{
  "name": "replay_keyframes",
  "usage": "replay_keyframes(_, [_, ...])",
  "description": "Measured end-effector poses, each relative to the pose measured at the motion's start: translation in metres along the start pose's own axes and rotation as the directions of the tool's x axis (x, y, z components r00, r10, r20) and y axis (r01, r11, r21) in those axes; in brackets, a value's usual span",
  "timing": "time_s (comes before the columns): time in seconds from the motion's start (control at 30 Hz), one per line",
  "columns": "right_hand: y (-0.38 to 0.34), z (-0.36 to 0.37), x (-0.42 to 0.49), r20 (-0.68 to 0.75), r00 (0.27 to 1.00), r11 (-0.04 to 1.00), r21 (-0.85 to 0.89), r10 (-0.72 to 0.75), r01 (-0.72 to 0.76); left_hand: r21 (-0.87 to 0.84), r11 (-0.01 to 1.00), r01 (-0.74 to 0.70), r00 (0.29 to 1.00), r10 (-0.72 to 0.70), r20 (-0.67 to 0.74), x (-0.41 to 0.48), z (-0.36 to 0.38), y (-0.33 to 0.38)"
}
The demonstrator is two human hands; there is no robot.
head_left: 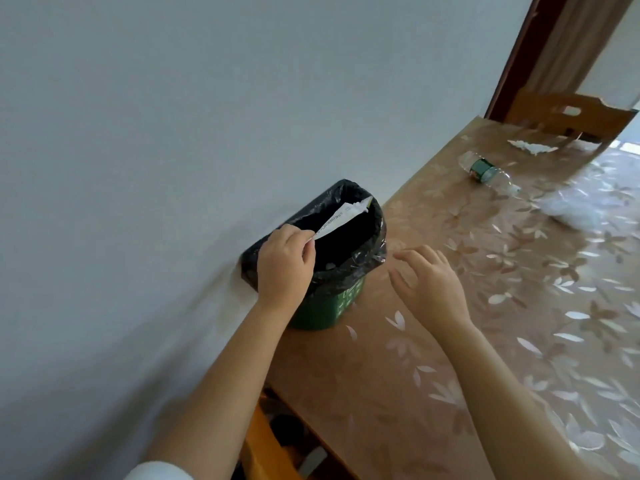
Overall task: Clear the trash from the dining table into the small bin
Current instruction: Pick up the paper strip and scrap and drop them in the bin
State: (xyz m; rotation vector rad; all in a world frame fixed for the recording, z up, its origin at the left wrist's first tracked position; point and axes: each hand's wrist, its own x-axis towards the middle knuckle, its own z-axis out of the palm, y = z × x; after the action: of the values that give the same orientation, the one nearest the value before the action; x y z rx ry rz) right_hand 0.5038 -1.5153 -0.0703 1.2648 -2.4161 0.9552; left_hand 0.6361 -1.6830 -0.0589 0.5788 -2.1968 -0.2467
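The left hand (284, 261) pinches a torn paper wrapper (341, 216) between its fingers, holding it over the mouth of the small green bin (332, 306) with the black liner (360, 265), which stands on the counter (450, 358) against the wall. The right hand (429, 282) hovers beside the bin, fingers relaxed and spread, holding nothing. Farther along lie a plastic bottle (488, 171) and a crumpled paper scrap (533, 147).

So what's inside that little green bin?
A black bag lines the bin. The left hand pinches a white paper strip over the opening. The bottom is too dark to tell, and the hand covers part.
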Motion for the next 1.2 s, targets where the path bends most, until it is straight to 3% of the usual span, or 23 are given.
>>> replay_keyframes(0.13, [0.012,-0.002,-0.015,0.007,0.999,0.999,-0.015,0.051,-0.051,0.043,0.999,-0.010,0.992,0.005,0.123,0.000,0.020,-0.007])
replay_keyframes(0.4, [0.017,-0.001,-0.027,0.004,0.998,0.998,0.004,0.069,-0.069,0.150,0.989,0.009,0.975,-0.042,0.217,-0.003,0.032,-0.015])
replay_keyframes(0.7, [0.010,-0.013,-0.049,0.029,1.000,1.000,-0.024,0.006,-0.006,0.102,0.994,-0.039,0.994,0.028,0.110,-0.051,-0.010,0.025])
replay_keyframes(0.83, [0.006,-0.029,-0.087,0.039,0.999,0.996,-0.090,0.029,-0.026,0.046,0.998,-0.041,0.982,0.032,0.186,-0.101,-0.026,0.050])
replay_keyframes(0.97, [0.008,-0.037,-0.143,0.074,0.987,0.976,-0.173,0.145,-0.131,-0.048,0.999,-0.003,0.919,0.022,0.394,-0.144,-0.026,0.059])
replay_keyframes(1.03, [0.006,-0.041,-0.176,0.088,0.960,0.943,-0.233,0.264,-0.238,-0.111,0.993,-0.037,0.869,0.087,0.487,-0.161,-0.024,0.061])
replay_keyframes(1.2, [-0.012,-0.055,-0.250,0.010,0.865,0.818,-0.332,0.502,-0.470,-0.208,0.971,-0.115,0.780,0.218,0.587,-0.189,-0.019,0.075])
